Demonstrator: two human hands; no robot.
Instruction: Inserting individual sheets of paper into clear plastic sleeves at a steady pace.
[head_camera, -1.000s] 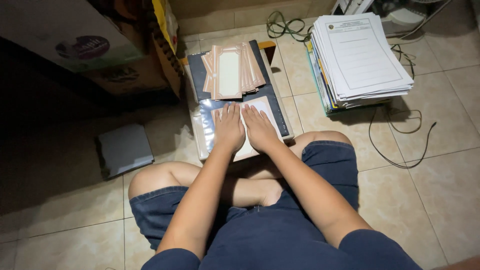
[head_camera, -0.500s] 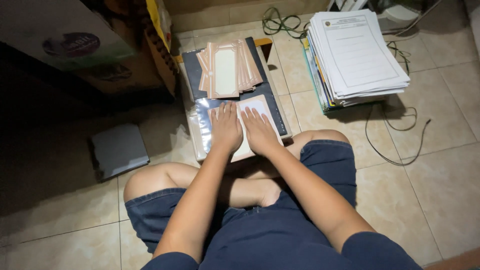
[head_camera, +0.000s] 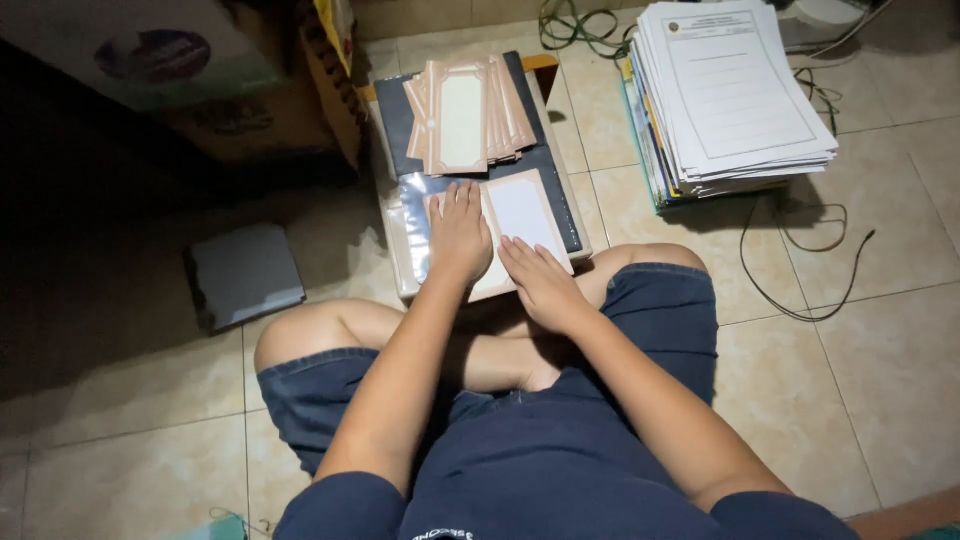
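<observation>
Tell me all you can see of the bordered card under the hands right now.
The bordered card is a flat rectangle, white in the middle with a tan-orange printed frame, paper or thin card by its look. It lies face up, slightly tilted, on a dark board next to a clear plastic sleeve. The left hand lies flat over its left part; the right hand presses its near edge. A fanned pile of similar cards lies beyond it.

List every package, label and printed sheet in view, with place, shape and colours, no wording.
Cardboard box: far left, pale with a dark oval mark.
Fanned labels: top of the dark board, peach-bordered rectangles with pale centres.
Single label: under the left hand and right hand, peach border, white centre.
Paper stack: far right, white printed sheets.
</observation>
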